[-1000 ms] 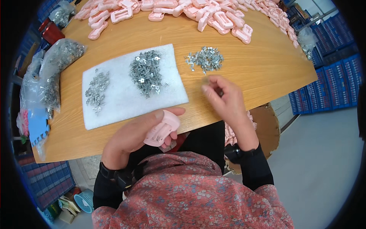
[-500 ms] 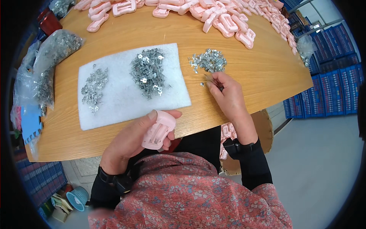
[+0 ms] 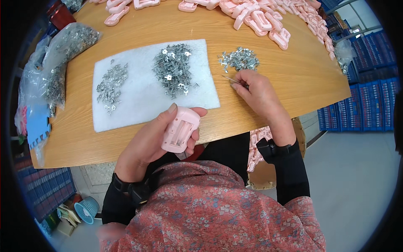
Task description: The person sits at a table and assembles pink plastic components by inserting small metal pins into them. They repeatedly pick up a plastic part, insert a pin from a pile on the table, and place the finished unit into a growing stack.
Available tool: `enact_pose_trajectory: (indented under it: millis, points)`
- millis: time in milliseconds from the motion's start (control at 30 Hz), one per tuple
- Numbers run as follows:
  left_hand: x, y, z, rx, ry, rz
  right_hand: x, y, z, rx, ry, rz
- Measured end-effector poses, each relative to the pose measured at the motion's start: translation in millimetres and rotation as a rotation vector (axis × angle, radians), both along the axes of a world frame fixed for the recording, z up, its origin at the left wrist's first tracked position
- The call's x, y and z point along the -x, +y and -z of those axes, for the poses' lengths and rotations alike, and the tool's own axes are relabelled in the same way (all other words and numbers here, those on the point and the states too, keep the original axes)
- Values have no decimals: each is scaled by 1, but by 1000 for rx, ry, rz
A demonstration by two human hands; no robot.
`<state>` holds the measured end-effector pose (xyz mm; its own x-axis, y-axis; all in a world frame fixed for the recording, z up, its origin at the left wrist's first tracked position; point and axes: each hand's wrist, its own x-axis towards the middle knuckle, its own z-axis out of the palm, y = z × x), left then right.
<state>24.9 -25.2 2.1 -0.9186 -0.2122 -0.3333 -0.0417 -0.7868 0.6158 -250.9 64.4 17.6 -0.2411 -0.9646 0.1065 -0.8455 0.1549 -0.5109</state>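
One pink casing is gripped in your left hand over the near edge of the tabletop, its long axis running away from you and leaning right. Farther in, your right hand pinches a thin pointed tool, tip leftward; that nearer hand has the loose metal pieces just beyond it, past the white mat's right edge.

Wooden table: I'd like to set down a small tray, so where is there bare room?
Bare wood shows on the table right of the right hand and small metal pile, and between the white mat and pink casings. Crowded: the far edge, under those casings, and the left side, under plastic bags.
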Motion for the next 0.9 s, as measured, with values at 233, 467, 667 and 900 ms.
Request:
enact_pose_trajectory:
  millis: [233,467,667,900]
  points:
    - [1,0,0,-9,8,2,-2,19,-4,41,-36,-30]
    - [0,1,3,-17,15,-19,-23,51,-11,-19,-28,-127]
    - [1,1,4,-8,9,-21,-33,76,-20,-27,-14,-192]
    - [2,3,4,0,42,-40,-36,66,-20,-103,-43,-33]
